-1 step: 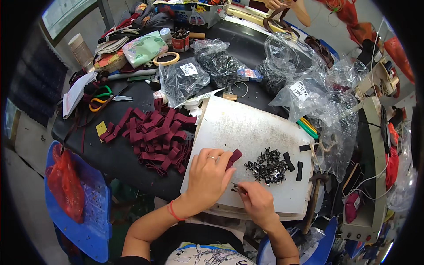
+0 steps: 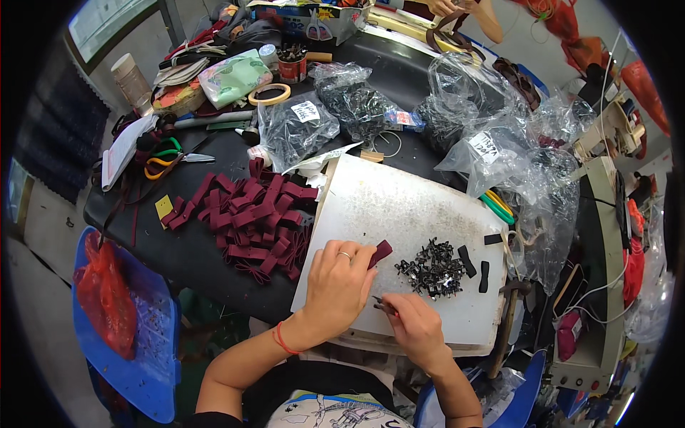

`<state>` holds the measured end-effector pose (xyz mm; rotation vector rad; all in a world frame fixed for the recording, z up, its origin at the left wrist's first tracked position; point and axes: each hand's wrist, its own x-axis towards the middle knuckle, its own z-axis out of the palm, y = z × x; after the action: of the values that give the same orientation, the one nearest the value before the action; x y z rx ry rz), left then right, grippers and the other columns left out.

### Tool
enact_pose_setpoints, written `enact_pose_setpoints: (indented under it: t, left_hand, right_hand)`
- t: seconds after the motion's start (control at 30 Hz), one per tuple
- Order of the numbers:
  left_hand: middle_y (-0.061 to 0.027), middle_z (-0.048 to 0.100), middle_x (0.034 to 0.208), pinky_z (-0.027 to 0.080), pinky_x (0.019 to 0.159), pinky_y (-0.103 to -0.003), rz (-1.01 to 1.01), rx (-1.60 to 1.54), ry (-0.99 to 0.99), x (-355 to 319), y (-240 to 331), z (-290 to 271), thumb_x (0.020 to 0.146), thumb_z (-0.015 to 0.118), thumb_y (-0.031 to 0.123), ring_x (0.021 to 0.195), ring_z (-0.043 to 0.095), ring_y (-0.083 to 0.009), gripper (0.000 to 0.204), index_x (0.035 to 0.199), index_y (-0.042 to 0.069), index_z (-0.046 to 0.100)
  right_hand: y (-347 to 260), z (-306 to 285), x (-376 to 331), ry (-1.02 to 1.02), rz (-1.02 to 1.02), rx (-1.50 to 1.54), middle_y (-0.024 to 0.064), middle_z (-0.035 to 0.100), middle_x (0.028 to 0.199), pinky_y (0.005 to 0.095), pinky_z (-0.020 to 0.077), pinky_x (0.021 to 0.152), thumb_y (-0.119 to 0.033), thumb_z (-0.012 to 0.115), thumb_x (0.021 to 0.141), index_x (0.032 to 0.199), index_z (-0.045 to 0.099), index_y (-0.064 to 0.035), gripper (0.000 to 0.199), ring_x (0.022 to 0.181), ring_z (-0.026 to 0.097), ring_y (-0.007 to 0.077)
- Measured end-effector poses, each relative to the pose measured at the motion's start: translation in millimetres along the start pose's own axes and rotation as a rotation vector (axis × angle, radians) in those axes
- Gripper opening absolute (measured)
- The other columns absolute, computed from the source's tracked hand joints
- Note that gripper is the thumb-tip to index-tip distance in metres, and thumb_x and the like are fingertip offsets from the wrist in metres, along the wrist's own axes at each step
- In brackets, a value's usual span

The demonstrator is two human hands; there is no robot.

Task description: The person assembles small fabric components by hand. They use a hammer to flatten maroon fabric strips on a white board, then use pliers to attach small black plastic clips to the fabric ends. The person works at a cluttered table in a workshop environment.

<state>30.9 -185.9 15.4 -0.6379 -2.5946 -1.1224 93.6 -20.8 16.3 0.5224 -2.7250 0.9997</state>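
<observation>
My left hand (image 2: 337, 284) pins a maroon fabric strip (image 2: 380, 252) on the white board (image 2: 399, 207); my right hand (image 2: 416, 325) pinches a small dark metal piece (image 2: 382, 306) just beside it.

One white board (image 2: 399, 214); one heap of maroon straps (image 2: 253, 221); one heap of black clips (image 2: 432, 267); three loose black strips (image 2: 467, 260); one tape roll (image 2: 270, 94); one pair of scissors (image 2: 168, 157).

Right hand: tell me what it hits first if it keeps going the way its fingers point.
The right hand points up and left toward the left hand, which holds a maroon strip. It would likely meet those fingers first, though depth is unclear.
</observation>
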Motion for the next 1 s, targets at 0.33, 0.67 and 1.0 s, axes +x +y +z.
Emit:
enact_pose_setpoints:
  t: [0.33,0.67,1.0]
  left_hand:
    - [-0.0105,0.066,0.091,0.051,0.071,-0.027,-0.189,-0.464,-0.186,-6.1,-7.0,-12.7,0.086,0.062,0.003,0.077,0.063,-0.0187,0.021,0.106,-0.002,0.065]
    - [-0.0061,0.067,0.094,0.052,0.073,-0.022,-0.577,-1.059,-0.561,-9.4,8.3,-45.6,0.094,0.057,0.010,0.081,0.061,-0.0075,0.026,0.116,-0.005,0.061]
    - [-0.0065,0.066,0.089,0.051,0.071,-0.023,-0.622,-1.096,-0.554,-17.2,4.5,-39.3,0.092,0.061,0.016,0.080,0.060,-0.0072,0.030,0.112,-0.007,0.062]
  right_hand:
    - [-3.7,-10.8,-4.1,-0.020,-0.061,0.211,0.0115,0.067,0.091,0.0325,0.0518,0.062,0.013,0.063,0.061,0.101,0.064,0.0002,0.042,0.070,0.062,0.0241]
    - [-4.8,-16.2,1.7,0.166,-0.147,0.258,0.0076,0.066,0.091,0.0242,0.0454,0.049,0.017,0.060,0.054,0.097,0.069,-0.0046,0.049,0.063,0.058,0.0156]
    - [-8.7,-23.2,8.6,0.060,-0.252,0.096,0.0077,0.064,0.088,0.0273,0.0456,0.052,0.006,0.067,0.057,0.096,0.068,-0.0040,0.041,0.061,0.056,0.0188]
